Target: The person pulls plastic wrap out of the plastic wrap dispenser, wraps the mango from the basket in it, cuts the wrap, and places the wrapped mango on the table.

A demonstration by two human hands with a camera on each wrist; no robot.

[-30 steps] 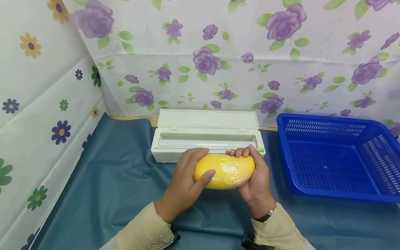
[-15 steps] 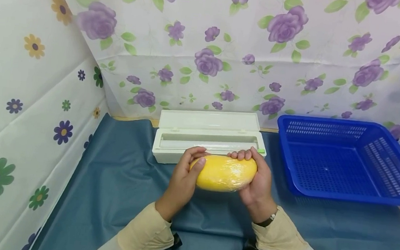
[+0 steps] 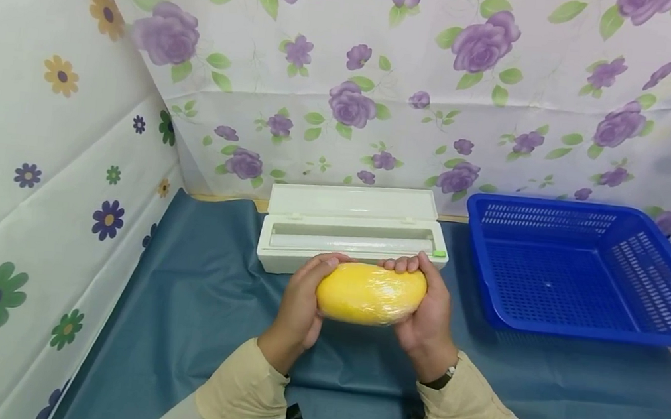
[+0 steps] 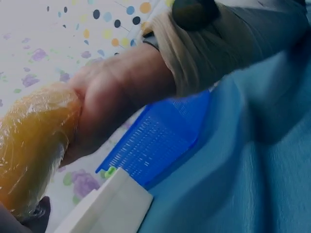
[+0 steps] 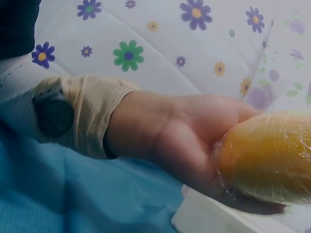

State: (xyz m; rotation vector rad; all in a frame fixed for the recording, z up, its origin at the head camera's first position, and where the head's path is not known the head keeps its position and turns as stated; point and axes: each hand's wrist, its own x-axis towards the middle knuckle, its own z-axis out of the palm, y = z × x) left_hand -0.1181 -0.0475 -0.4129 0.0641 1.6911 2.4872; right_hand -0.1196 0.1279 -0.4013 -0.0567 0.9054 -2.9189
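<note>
A long oval yellow fruit [image 3: 371, 294], wrapped in shiny clear cling film, is held level between both hands in the head view. My left hand [image 3: 300, 299] grips its left end, thumb along the upper side. Around the right end, my right hand [image 3: 429, 317] curls, with its fingertips over the top. Film wrinkles show on the fruit [image 4: 41, 141] in the left wrist view, where the right hand [image 4: 104, 104] cups its end. The right wrist view shows the left hand [image 5: 194, 136] with the palm against the other end; the fingers' undersides are partly hidden.
Behind the hands stands a white cling film box [image 3: 283, 261], lid [image 3: 354, 202] raised, with a film roll [image 3: 350, 243] inside. A blue plastic basket [image 3: 541, 324] sits at the right. Dark teal cloth [image 3: 196, 290] covers the table; flowered sheets [image 3: 298, 93] rise behind and at left.
The left hand has shifted its grip: its thumb has moved from the fruit's near face up to the upper left end. The fruit has sunk slightly in view. The right hand keeps its hold.
</note>
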